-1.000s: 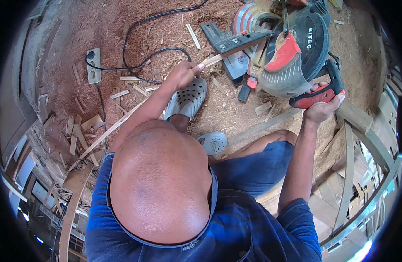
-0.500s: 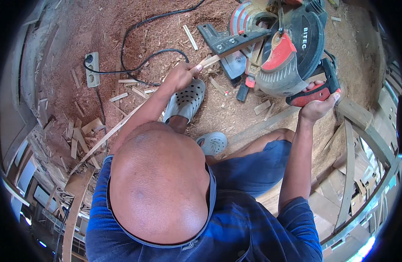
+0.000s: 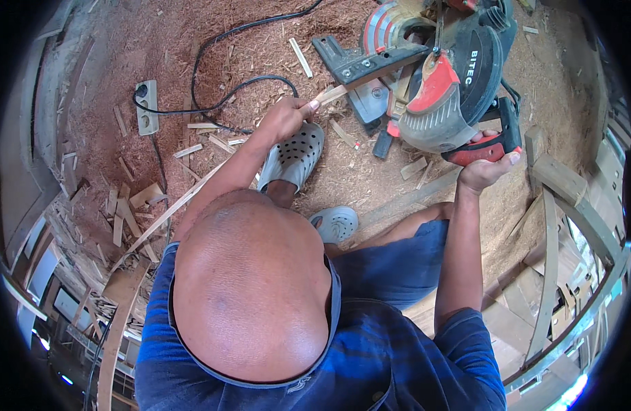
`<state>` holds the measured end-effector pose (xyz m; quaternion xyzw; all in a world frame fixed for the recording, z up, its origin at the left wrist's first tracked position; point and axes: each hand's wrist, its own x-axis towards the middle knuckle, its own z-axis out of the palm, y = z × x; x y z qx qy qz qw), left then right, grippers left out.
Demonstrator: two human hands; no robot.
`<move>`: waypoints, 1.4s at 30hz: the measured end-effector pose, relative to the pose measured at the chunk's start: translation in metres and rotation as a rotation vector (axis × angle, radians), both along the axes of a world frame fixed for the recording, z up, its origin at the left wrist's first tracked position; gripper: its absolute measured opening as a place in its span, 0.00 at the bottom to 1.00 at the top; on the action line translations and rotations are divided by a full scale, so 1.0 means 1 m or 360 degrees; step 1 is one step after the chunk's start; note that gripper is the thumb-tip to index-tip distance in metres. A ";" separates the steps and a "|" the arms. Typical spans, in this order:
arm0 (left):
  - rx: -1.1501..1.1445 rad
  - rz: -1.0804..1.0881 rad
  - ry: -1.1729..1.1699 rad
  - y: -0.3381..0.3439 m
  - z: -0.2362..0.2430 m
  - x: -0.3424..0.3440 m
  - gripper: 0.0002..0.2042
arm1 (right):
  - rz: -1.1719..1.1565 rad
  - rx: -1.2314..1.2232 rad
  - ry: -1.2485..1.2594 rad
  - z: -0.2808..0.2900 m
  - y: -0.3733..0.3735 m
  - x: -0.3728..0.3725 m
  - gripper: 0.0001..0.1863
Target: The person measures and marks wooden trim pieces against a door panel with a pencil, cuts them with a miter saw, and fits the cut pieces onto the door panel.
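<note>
The left grip (image 3: 282, 120) is clamped on a narrow, pale wooden strip (image 3: 332, 94), thumb toward the saw; the right grip (image 3: 485, 171) is closed around a red-and-black plastic handle (image 3: 474, 157), its fingers partly hidden behind it. The strip runs from the left grip up to a black metal fence (image 3: 380, 66) on the mitre saw with a round black housing (image 3: 481, 65), where its far end is hard to make out. A long, thin wooden length (image 3: 182, 203) slants down from under the left forearm, which hides whether it is the same piece. The ridged, greyish curved guard (image 3: 432, 130) covers the blade, and the upper edge cuts off the saw's top. The person's head (image 3: 250, 294) blocks the lower middle. Two grey perforated clogs (image 3: 299, 156) stand on the brown, sawdust-covered floor (image 3: 260, 51), amid scattered offcuts. Farther left, a black plug sits in a white socket strip (image 3: 147, 122); at the right, wooden beams (image 3: 560, 179) and boards bend toward the dark rim
</note>
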<state>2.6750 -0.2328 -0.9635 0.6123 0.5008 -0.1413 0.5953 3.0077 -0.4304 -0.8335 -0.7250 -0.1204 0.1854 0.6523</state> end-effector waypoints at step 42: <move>-0.0483 -0.0019 -0.0180 0.023 0.017 -0.034 0.29 | 0.0407 -0.0777 -0.0391 0.165 0.166 0.154 0.33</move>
